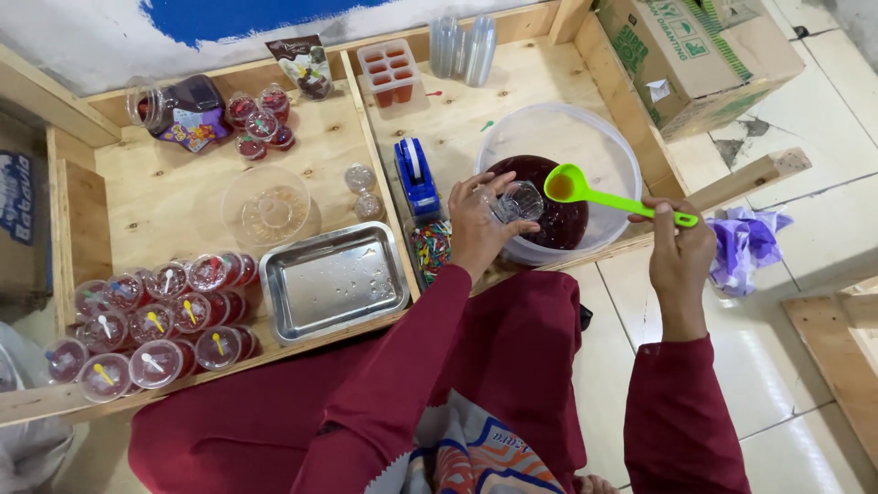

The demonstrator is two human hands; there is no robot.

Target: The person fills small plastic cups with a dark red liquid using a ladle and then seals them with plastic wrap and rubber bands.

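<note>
My left hand (476, 224) grips a small clear plastic cup (519, 201), tilted over the big clear bowl (599, 151) of dark red liquid (562, 224). My right hand (677, 247) holds the handle of a bright green ladle (604, 194). Its scoop sits just right of the cup, above the liquid, with a little amber fluid inside. Both arms wear dark red sleeves.
The wooden tray table (183, 192) holds a steel tray (334, 279), several sealed red cups with small spoons (151, 325), a clear lid (267, 206), a blue tape dispenser (416, 176), sprinkles (432, 249), stacked empty cups (462, 46). A cardboard box (700, 50) and a purple bag (745, 242) lie on the right.
</note>
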